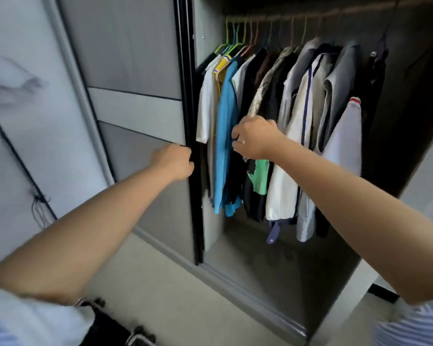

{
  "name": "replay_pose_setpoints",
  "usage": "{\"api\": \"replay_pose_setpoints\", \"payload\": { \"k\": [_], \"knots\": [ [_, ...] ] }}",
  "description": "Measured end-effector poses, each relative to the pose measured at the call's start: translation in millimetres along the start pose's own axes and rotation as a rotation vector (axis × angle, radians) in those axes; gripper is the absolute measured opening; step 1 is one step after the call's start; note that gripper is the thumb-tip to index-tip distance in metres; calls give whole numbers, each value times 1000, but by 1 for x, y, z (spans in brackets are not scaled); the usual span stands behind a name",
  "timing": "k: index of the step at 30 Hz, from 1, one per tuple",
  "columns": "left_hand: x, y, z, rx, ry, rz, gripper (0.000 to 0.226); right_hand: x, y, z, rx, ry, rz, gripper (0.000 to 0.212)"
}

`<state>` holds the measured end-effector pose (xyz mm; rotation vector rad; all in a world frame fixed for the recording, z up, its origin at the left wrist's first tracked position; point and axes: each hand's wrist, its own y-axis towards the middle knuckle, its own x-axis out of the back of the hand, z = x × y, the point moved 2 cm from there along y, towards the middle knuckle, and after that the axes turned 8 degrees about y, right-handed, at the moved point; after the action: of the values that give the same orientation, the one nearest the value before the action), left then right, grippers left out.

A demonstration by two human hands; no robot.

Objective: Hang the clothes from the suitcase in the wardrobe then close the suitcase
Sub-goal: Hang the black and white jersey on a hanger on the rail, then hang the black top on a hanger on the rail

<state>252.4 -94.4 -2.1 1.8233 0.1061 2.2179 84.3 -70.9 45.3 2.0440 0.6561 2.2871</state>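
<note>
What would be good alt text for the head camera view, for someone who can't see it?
A person's left hand grips the dark edge of a sliding wardrobe door while the right hand grips among clothes hanging on a rail. The garments include a blue shirt and several white ones on coloured hangers.

The suitcase (115, 325) is cut off at the bottom edge — the white cloth (8, 81) (upper left) is blurred.

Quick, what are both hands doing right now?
Left hand: fingers curled round the black edge of the sliding door.
Right hand: gripping the hanging clothes in the wardrobe.
</note>
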Motion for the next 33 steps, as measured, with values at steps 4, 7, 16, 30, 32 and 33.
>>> {"api": "replay_pose_setpoints", "payload": {
  "k": [4,7,16,30,32,33],
  "knots": [
    [-40,-77,51,162,12,118,34,-47,-21,60,160,171,83,32],
    [-73,-127,79,241,-23,196,34,-86,-43,98,237,218,174,34],
    [-148,-264,163,404,16,477,34,-191,-89,225,427,305,435,36],
    [-305,-375,356,428,-94,679,33,-362,-95,431,260,352,728,35],
    [-339,-387,380,399,-110,723,31,-394,-100,460,204,358,787,34],
    [-363,-394,398,384,-128,745,30,-420,-101,482,172,364,821,33]
  ]
}}
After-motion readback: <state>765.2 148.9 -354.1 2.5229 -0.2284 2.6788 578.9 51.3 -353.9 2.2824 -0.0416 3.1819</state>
